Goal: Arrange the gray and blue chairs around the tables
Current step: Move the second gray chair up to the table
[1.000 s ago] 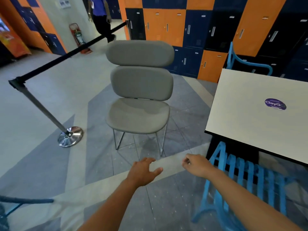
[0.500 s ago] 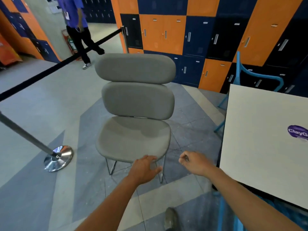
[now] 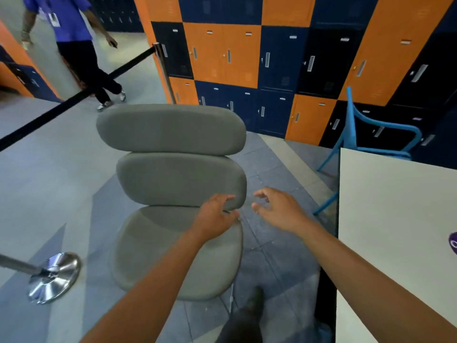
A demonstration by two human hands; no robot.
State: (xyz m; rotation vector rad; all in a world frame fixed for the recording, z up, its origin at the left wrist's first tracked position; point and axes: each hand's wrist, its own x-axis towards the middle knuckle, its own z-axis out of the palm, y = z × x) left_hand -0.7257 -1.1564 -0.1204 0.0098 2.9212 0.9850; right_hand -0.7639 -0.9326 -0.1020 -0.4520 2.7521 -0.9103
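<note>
Right in the middle of the head view stands the gray chair [image 3: 173,184], on the patterned floor [image 3: 49,184], its seat toward the bottom of the frame and its two stacked back cushions rising toward the centre. The left hand [image 3: 215,216] is at the lower right corner of the lower back cushion, fingers [image 3: 221,198] curled over the cushion's edge and the thumb tucked under it, so it grips the chair there. The right hand [image 3: 279,209] hangs in the air just to the right of the chair back, fingers spread and loose, holding nothing and touching nothing. Along the right edge of the frame lies the white table [image 3: 395,206], with part of a purple sticker [image 3: 453,243] cut off by the frame border. At the far edge of the table, in the upper right, a blue chair [image 3: 380,129] stands between the table and the wall of orange and dark blue lockers [image 3: 247,53]. In the lower left sits the shiny round base [image 3: 53,276] of a barrier post, and a black belt [image 3: 74,100] runs from the left edge up to another post [image 3: 163,68] by the lockers. In the upper left a person [image 3: 71,26] in a violet shirt and dark trousers is on the far side of the belt. At the bottom centre the wearer's dark shoe [image 3: 254,300] is beside the seat's front right corner.
</note>
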